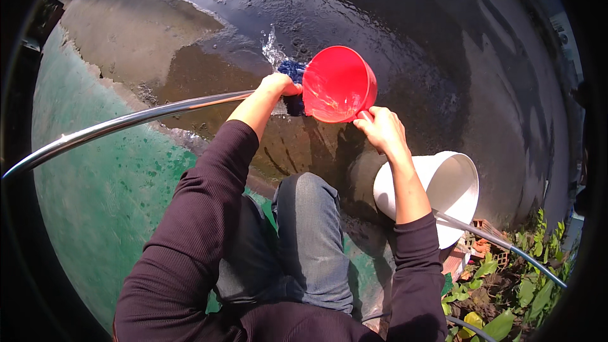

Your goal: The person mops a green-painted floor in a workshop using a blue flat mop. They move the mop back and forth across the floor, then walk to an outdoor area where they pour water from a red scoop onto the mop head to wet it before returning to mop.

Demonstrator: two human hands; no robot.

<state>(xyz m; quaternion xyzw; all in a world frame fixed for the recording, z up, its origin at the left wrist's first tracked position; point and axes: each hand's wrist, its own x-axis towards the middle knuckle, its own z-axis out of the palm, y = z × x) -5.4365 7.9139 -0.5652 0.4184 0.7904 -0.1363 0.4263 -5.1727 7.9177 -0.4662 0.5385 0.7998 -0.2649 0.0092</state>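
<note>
My left hand (282,84) is closed round a shaggy blue mop head (292,71), where a shiny metal pole (152,114) coming from the left edge meets my wrist. Water (272,49) splashes up just beyond the mop head. My right hand (384,129) grips the handle of a red dipper (339,82), which is tilted with its wide mouth facing me, right beside the mop head. A little clear water glints inside the dipper. Part of the mop head is hidden by my left fingers and the dipper.
Below my right forearm a white bucket (467,185) leans over, its mouth toward the right. A grey pole (513,250) runs from there to the right edge. Leafy plants (487,285) and a brick (484,231) lie at lower right. Wet dark ground (405,50) borders green paving (95,171).
</note>
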